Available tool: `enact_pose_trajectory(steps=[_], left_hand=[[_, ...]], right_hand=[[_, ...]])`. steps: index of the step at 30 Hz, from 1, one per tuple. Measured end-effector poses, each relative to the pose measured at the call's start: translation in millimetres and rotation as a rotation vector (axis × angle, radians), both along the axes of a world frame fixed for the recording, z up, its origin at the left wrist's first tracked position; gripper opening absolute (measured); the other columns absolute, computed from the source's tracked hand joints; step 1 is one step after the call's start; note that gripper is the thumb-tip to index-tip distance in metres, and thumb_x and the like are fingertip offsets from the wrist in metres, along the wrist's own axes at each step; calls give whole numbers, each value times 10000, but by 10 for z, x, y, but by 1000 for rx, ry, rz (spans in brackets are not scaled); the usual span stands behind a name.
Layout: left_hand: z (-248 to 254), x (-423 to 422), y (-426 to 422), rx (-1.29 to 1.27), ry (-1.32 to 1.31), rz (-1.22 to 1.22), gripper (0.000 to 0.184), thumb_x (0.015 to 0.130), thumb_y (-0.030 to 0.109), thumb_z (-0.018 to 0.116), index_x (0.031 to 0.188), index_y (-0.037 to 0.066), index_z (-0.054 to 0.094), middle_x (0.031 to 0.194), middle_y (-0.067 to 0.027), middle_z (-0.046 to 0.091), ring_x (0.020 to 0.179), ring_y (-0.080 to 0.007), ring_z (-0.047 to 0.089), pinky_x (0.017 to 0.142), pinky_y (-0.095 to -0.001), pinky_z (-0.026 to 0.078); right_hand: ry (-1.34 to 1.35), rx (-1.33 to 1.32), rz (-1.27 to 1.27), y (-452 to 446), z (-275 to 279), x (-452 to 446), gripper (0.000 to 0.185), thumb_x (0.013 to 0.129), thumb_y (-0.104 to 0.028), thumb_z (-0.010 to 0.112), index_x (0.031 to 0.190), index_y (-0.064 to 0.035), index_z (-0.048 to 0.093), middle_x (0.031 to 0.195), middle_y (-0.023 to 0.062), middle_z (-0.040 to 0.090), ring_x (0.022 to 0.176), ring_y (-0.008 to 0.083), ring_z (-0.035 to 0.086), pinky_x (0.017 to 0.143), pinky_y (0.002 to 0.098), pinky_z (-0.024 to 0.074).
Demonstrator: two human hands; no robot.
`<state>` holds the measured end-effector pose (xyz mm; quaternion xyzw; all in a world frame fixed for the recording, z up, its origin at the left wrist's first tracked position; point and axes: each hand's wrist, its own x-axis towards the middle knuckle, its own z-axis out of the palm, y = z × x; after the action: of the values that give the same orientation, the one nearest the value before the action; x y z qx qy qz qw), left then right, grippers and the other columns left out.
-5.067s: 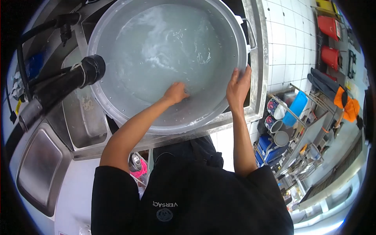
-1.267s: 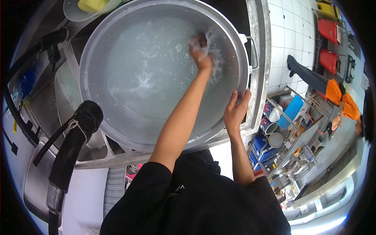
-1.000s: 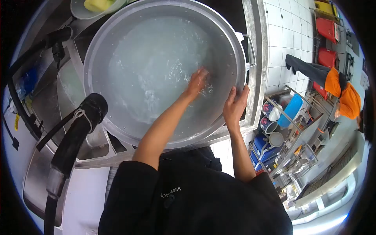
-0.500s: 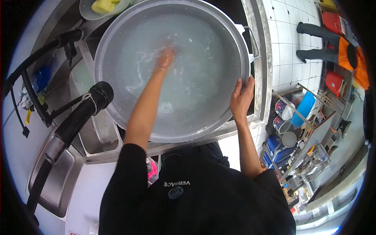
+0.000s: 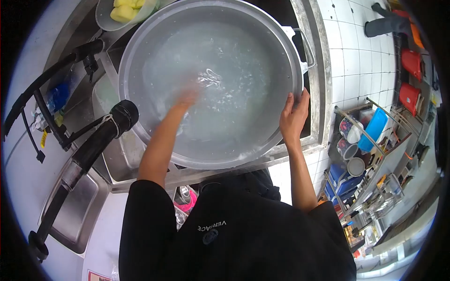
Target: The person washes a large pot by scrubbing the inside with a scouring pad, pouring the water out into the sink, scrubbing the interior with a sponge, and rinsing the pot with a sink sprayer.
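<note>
A large grey metal pot (image 5: 133,84) stands in a steel sink, holding cloudy water (image 5: 234,107) with ripples and splashes near its middle. My left hand (image 5: 187,97) is at the water's surface on the left of centre. Motion blur smears its fingers, so whether they hold anything does not show. On the right side, my right hand (image 5: 293,119) grips the pot's rim, thumb on the inner side and fingers over the outside. Just above that hand, a wire handle (image 5: 307,49) sticks out from the pot.
A thick black hose (image 5: 93,145) reaches over the sink at left, beside a steel basin (image 5: 84,201). Yellow pieces (image 5: 123,14) lie in a bowl at the upper left. Across the tiled floor (image 5: 354,61) are a person's legs (image 5: 386,27), red stools (image 5: 411,63) and a rack with a blue tray (image 5: 373,129).
My left hand has moved down and left in the water, toward me, stirring up splashes. My right hand keeps its hold on the rim. The person across the floor has shifted up the view.
</note>
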<state>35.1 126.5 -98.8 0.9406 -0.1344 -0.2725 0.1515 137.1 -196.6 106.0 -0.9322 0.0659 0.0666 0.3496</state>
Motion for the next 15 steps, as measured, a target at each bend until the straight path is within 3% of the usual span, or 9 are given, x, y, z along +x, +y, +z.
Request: enact_pose_trajectory(steps=[5,9,11,13,15], left_hand=[[149,344,124,289,60,499,609,959,315,462,1453,4,290,1510,-225,286,1413,-385,230,1172,-470,171],[625,89,-517,474,213,457,654,956,306,465,1464,-38,240,1513,-256,260,1411,-416,218,1169,-468,171],[854,-108,-785,450,321,433,677,955,302,467,1470,-59,215,1514,-271,248,1410,-432,211,1167,-467,171],[393,-640,-966,173,199,792,717,925,314,506,1417,-139,248,1486,-315,263,1388,-488,213,1155,-535,153],[767,-429,-1182,307,701,304,780,890,356,546,1408,-152,260,1500,-310,243,1397,-468,214,1135,-604,130]], right_hand=[[-46,-14,-7,-10,-37,14,356,971,-105,496,1271,77,441,1134,264,538,1051,420,560,895,450,455],[-19,18,-8,-4,63,34,348,967,-102,496,1271,59,445,1140,259,535,1042,426,560,873,455,459],[-28,13,-18,12,86,36,344,966,-103,495,1271,49,445,1134,255,534,1030,429,560,860,458,460],[2,10,-17,22,142,26,335,968,-104,489,1274,25,441,1108,238,530,996,429,559,833,466,458],[-26,18,-14,23,113,31,335,968,-105,488,1275,19,438,1098,234,527,985,428,559,826,470,457]])
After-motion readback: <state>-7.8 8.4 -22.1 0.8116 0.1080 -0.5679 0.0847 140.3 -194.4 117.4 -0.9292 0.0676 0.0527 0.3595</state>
